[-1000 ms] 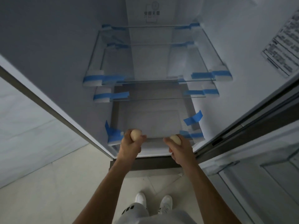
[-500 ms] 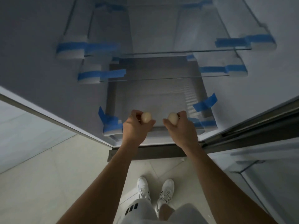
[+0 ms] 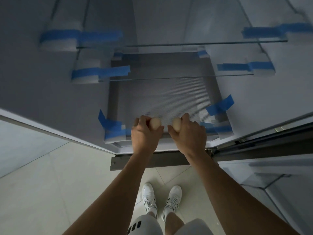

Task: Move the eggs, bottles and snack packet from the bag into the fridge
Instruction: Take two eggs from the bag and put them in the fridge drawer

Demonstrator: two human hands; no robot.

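I look down into an open fridge (image 3: 50, 92). My left hand (image 3: 144, 134) is closed around a pale egg (image 3: 155, 122), and my right hand (image 3: 188, 134) holds a second pale egg (image 3: 177, 125). Both hands hover side by side at the front edge of the ribbed bottom drawer (image 3: 162, 99), with the eggs poking out past the fingertips and almost touching each other. The bag, bottles and snack packet are out of view.
Two glass shelves (image 3: 186, 44) (image 3: 177, 77) sit above the drawer, held with blue tape (image 3: 101, 72) and white foam blocks (image 3: 58, 43). The fridge door (image 3: 271, 184) stands open at right. Pale floor tiles (image 3: 33, 192) and my white shoes (image 3: 149, 197) are below.
The camera has moved closer and tilted down towards the drawer. Both hands with their eggs have come nearer together over the drawer's front edge.
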